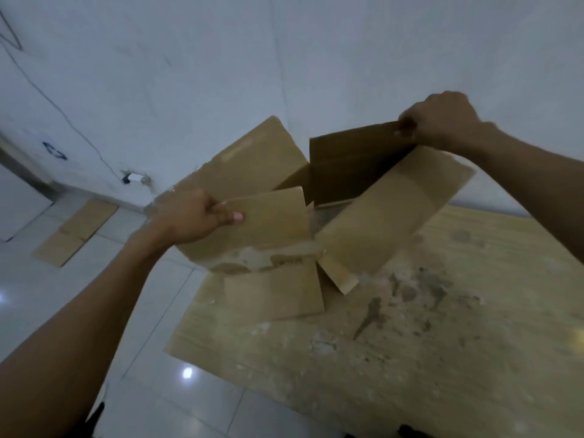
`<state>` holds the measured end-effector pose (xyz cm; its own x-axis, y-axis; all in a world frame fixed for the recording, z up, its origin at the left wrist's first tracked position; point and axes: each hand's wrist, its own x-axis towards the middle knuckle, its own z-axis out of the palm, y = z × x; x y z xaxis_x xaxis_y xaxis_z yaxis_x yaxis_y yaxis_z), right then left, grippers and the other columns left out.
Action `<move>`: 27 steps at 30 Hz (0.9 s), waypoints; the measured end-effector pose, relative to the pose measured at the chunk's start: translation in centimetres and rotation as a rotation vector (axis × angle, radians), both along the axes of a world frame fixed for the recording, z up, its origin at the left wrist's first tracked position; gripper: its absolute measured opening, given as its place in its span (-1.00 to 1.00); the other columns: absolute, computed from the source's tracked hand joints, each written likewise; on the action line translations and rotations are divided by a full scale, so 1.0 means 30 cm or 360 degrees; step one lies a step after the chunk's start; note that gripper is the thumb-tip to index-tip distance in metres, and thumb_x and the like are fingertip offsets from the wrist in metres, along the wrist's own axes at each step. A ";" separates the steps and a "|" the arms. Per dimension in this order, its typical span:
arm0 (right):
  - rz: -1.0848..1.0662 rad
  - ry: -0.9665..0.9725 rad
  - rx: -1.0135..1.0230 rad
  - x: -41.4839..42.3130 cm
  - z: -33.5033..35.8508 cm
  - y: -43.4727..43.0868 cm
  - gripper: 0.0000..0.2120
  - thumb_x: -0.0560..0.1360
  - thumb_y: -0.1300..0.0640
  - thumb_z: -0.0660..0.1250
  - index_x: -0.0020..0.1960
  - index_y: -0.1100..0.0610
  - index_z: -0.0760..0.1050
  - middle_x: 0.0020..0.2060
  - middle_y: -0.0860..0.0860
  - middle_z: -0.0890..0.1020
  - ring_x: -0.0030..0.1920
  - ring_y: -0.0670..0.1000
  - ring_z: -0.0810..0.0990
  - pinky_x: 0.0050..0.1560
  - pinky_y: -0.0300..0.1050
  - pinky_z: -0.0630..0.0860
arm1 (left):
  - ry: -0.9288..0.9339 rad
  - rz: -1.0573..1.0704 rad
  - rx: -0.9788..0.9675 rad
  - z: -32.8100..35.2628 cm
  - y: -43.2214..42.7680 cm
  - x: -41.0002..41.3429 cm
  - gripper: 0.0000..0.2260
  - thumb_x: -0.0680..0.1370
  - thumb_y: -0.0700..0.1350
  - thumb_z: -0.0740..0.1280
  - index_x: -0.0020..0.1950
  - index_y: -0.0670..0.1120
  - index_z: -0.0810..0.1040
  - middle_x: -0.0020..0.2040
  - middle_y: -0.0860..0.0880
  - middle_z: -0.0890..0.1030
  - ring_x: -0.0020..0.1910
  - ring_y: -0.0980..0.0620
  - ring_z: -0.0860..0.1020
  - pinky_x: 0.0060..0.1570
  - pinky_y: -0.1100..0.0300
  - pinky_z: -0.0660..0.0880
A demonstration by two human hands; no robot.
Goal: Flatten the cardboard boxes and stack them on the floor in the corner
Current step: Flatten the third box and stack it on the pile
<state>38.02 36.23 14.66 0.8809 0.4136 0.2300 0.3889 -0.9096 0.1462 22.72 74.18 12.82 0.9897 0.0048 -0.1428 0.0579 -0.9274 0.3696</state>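
Cardboard box is held up w/ both hands over the near-left corner of the worktop, a pale wood-grain top w/ dark stains and white specks. Box is opened up, flaps splayed in all directions, not flat yet. Can't tell if its bottom touches the worktop or hangs just above.

Left hand grips the near-left flap at its left edge: thumb lies on the upper face, the other fingers go under, so the fingers are pinching that flap. Flap sits roughly level, tilted a bit toward the camera.

Right hand is higher and further back, closed over the top right corner of the far flap, which stands nearly upright, dark inner face toward camera. Fingers pressed together around the card edge; fingertips blurred.

Other flaps: one big one at back left w/ a tape mark, leaning toward the wall; one long one at right sloping down over the worktop. Lower flaps hang below, one torn w/ white patches.

On the floor, glossy white tiles, lies flat cardboard near the wall at left, well apart from the box. Wall is white w/ a thin cable and a small fitting low down.
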 end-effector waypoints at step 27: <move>-0.0639 -0.0515 -0.0245 -1.269 -0.300 -0.345 -0.79 0.31 0.21 0.30 -0.08 0.11 0.61 -0.27 0.05 0.69 -0.29 0.17 0.56 -0.33 -0.13 0.34 | -0.0536 0.0243 -0.0867 -0.403 -0.277 -0.368 -0.71 0.45 -0.01 0.46 -0.32 -0.21 0.57 -0.44 -0.16 0.50 -0.40 -0.09 0.45 -0.30 0.10 0.32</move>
<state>-0.05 25.88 5.67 0.8709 0.1093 0.4792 -0.0719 -0.9361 0.3442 11.68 65.88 0.73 0.9747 0.1632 0.1528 -0.0269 -0.5931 0.8047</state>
